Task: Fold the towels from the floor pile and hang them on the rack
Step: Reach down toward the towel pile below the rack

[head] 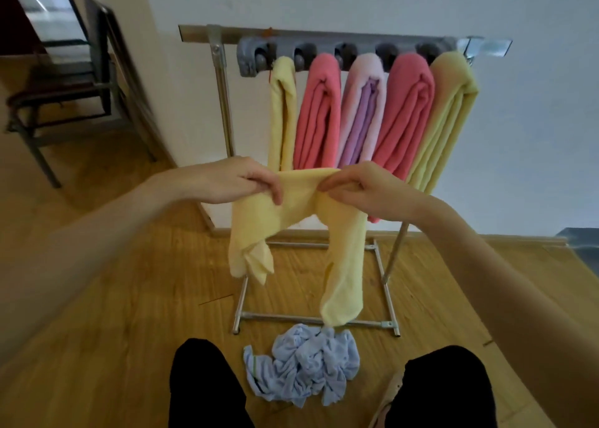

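Observation:
I hold a pale yellow towel in the air in front of the rack. My left hand pinches its top edge on the left, and my right hand pinches it close by on the right. Its two ends hang down unevenly, the right one reaching almost to a crumpled light blue towel on the floor between my legs. The metal rack carries several folded towels: yellow, pink, lilac, pink and yellow.
The rack's base frame lies on the wooden floor just beyond the blue towel. A dark chair stands at the left by a doorway. A white wall is behind the rack. My black-trousered knees frame the bottom.

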Demonstrator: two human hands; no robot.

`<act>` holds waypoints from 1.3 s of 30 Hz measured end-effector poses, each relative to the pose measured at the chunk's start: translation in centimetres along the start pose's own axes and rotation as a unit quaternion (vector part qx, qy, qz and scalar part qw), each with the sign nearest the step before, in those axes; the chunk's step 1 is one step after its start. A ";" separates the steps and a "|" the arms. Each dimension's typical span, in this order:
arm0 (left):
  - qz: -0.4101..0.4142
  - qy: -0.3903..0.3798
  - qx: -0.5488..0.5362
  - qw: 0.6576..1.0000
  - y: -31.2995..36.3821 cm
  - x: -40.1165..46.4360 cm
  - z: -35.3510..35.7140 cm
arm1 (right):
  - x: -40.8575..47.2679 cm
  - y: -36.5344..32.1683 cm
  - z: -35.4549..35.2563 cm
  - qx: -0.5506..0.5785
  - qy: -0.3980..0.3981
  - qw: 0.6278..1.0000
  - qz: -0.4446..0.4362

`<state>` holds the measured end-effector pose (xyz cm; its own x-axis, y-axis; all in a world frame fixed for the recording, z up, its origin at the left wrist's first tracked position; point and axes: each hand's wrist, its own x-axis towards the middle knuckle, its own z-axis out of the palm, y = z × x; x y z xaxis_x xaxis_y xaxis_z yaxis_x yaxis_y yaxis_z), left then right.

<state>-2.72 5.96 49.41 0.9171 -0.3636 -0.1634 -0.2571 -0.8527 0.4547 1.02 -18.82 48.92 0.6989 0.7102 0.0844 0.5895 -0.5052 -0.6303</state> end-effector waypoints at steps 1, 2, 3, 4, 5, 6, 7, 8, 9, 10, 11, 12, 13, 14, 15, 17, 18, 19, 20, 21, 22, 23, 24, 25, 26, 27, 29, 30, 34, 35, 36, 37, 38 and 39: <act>-0.002 0.026 0.005 1.000 0.1 -0.1 -0.9 | 0.6 -0.4 -0.7 -0.011 0.011 1.000 -0.010; 0.002 0.064 0.014 0.998 0.2 -0.1 -1.7 | 1.3 -0.7 -1.3 -0.029 0.026 0.999 -0.024; 0.012 0.114 0.026 0.993 0.2 0.0 -2.3 | 1.9 -1.0 -1.8 -0.050 0.044 0.997 -0.038; 0.024 0.170 0.040 0.984 0.3 0.0 -2.9 | 2.6 -1.4 -2.3 -0.069 0.061 0.994 -0.051; 0.034 0.223 0.056 0.973 0.2 0.0 -3.4 | 3.4 -1.7 -2.8 -0.083 0.078 0.992 -0.058; 0.041 0.270 0.074 0.959 0.2 0.1 -3.9 | 4.2 -2.1 -3.3 -0.093 0.093 0.989 -0.064; 0.043 0.309 0.093 0.945 -0.1 0.2 -4.3 | 5.1 -2.6 -3.8 -0.099 0.105 0.987 -0.068; 0.042 0.340 0.113 0.933 -0.4 0.5 -4.8 | 5.9 -3.1 -4.3 -0.105 0.117 0.985 -0.075; 0.039 0.363 0.130 0.922 -0.9 0.8 -5.3 | 6.8 -3.6 -4.8 -0.112 0.128 0.982 -0.077; 0.035 0.381 0.146 0.912 -1.3 1.2 -5.9 | 7.6 -3.9 -5.3 -0.124 0.137 0.980 -0.076; 0.032 0.396 0.164 0.903 -1.8 1.5 -6.5 | 8.7 -4.1 -5.9 -0.142 0.146 0.976 -0.071; 0.029 0.408 0.183 0.894 -2.2 1.9 -7.2 | 9.7 -4.2 -6.5 -0.166 0.155 0.972 -0.067; 0.028 0.419 0.198 0.886 -2.7 2.2 -7.9 | 10.7 -4.2 -7.1 -0.190 0.161 0.966 -0.064; 0.029 0.429 0.208 0.879 -3.1 2.5 -8.6 | 11.7 -4.2 -7.6 -0.209 0.164 0.962 -0.064; 0.030 0.438 0.215 0.872 -3.4 2.9 -9.4 | 12.5 -4.2 -8.1 -0.223 0.167 0.958 -0.062; 0.032 0.450 0.227 0.863 -3.9 3.8 -10.7 | 14.0 -4.2 -9.0 -0.250 0.177 0.951 -0.046; 0.033 0.452 0.231 0.861 -4.1 4.4 -11.3 | 14.6 -4.3 -9.2 -0.262 0.184 0.947 -0.036; 0.033 0.455 0.232 0.859 -4.2 5.1 -11.8 | 15.1 -4.5 -9.4 -0.268 0.194 0.943 -0.026; 0.033 0.460 0.232 0.857 -4.3 5.9 -12.2 | 15.5 -4.7 -9.4 -0.273 0.207 0.939 -0.016; 0.031 0.468 0.231 0.853 -4.3 6.7 -12.4 | 16.0 -4.8 -9.2 -0.279 0.226 0.933 -0.005; 0.027 0.476 0.233 0.847 -4.1 7.5 -12.5 | 16.4 -5.0 -8.9 -0.290 0.249 0.924 0.005; 0.024 0.484 0.241 0.841 -3.9 8.3 -12.6 | 16.8 -5.1 -8.4 -0.300 0.275 0.913 0.014; 0.023 0.490 0.254 0.834 -3.8 9.0 -12.5 | 17.3 -5.0 -7.7 -0.309 0.302 0.902 0.021; 0.026 0.492 0.267 0.828 -3.7 9.7 -12.4 | 17.8 -4.6 -7.0 -0.317 0.332 0.888 0.025; 0.033 0.493 0.281 0.823 -3.7 10.4 -12.2 | 18.3 -4.1 -6.2 -0.325 0.360 0.874 0.024; 0.040 0.494 0.296 0.817 -3.9 11.0 -12.0 | 18.8 -3.5 -5.4 -0.333 0.383 0.861 0.019; 0.044 0.497 0.316 0.807 -4.7 12.0 -11.7 | 19.5 -2.0 -3.9 -0.339 0.411 0.846 0.005; 0.042 0.499 0.320 0.804 -5.2 12.4 -11.5 | 19.7 -1.3 -3.3 -0.336 0.419 0.843 -0.006; 0.037 0.499 0.301 0.812 -6.6 13.4 -10.3 | 20.4 1.1 -1.2 -0.339 0.437 0.832 -0.045; 0.037 0.500 0.297 0.813 -6.7 13.5 -10.0 | 20.7 1.5 -0.8 -0.334 0.435 0.835 -0.044; 0.036 0.501 0.292 0.814 -6.8 13.6 -9.8 | 20.9 1.9 -0.4 -0.324 0.433 0.840 -0.041; 0.037 0.502 0.286 0.816 -6.8 13.7 -9.6 | 21.0 2.2 0.0 -0.314 0.431 0.845 -0.037; 0.038 0.501 0.282 0.817 -6.8 13.8 -9.4 | 21.1 2.6 0.3 -0.312 0.430 0.847 -0.033; 0.041 0.500 0.283 0.817 -6.8 13.9 -9.4 | 21.1 3.0 0.7 -0.316 0.428 0.847 -0.027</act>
<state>14.60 10.22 52.27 0.6075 -0.1804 0.7736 -0.1700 -0.9808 -0.0953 17.29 -5.03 48.28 0.5418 0.2627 0.7984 0.5408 -0.8361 -0.0919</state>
